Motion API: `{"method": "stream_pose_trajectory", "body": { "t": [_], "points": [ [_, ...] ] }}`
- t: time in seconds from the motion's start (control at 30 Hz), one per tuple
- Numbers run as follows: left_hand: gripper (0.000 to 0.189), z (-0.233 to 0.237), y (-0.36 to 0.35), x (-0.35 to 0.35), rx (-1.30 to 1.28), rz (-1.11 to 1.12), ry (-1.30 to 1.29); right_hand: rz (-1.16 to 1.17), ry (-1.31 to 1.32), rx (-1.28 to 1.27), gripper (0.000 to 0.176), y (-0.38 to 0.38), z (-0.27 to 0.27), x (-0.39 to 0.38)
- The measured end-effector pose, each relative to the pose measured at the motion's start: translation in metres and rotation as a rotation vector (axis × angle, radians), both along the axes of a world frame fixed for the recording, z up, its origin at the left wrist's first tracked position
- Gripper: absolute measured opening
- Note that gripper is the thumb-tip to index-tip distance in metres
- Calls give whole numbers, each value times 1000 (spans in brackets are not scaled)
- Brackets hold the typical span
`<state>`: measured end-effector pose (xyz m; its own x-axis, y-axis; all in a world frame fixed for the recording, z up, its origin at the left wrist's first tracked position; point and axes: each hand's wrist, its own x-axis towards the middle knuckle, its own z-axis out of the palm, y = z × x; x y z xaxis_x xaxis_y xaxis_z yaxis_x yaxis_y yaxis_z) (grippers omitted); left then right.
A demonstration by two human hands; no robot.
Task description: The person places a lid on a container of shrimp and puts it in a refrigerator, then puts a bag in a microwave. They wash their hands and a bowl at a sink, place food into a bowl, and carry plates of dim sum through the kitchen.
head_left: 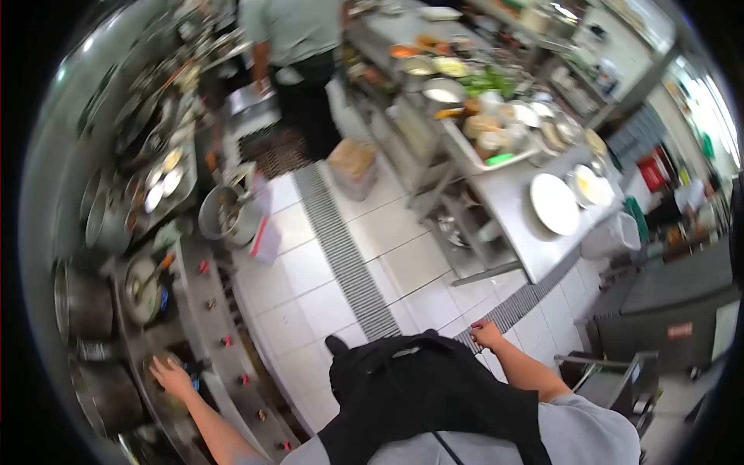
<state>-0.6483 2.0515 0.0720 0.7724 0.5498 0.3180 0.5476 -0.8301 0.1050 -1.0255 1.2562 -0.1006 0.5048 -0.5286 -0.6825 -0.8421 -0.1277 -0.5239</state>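
Note:
Over the stove at the lower left, my left hand reaches out with its fingers apart, above or against a round pan that it partly covers. Whether it touches the pan is hard to tell. Just beyond it, a pan of pale food with an orange-handled utensil sits on a burner. My right hand hangs beside my black apron, above the floor drain, its fingers curled; whether something small is in it does not show.
Large pots line the stove's back. A co-worker stands at the far end, near a food container on the floor. The steel table at right holds a white plate and a tray of containers.

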Motion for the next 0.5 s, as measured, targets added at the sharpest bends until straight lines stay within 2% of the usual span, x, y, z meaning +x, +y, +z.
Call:
{"method": "stream_pose_trajectory", "body": {
  "t": [0.03, 0.07, 0.1, 0.13, 0.23, 0.27, 0.33, 0.37, 0.43, 0.5],
  "points": [
    [52, -10, -36, -3, -35, -118, -131, -78, 10, 67, 44, -11, 8, -19],
    [49, -30, -66, -4, -9, -273, -234, -124, -17, 78, 44, -25, -1, -41],
    [48, -40, -112, -9, -88, -439, -297, -169, -45, 91, 45, -39, -11, -59],
    [48, -54, -161, -13, -121, -544, -288, -238, -44, 114, 32, -47, 4, -72],
    [50, -60, -347, -62, -407, -846, -127, -377, -92, 170, 32, -85, -10, -128],
    [53, -85, -385, -72, -346, -967, -101, -431, -120, 187, 32, -97, -12, -145],
    [55, -56, -491, -111, -546, -1050, 175, -512, -163, 184, 32, -123, -18, -178],
    [55, -49, -527, -121, -540, -1085, 173, -557, -182, 186, 33, -133, -23, -193],
    [53, -38, -591, -133, -522, -1374, 236, -645, -175, 166, 34, -155, -23, -219],
    [49, -27, -650, -129, -551, -1489, 281, -786, -143, 142, 35, -170, -11, -243]
  ]
}}
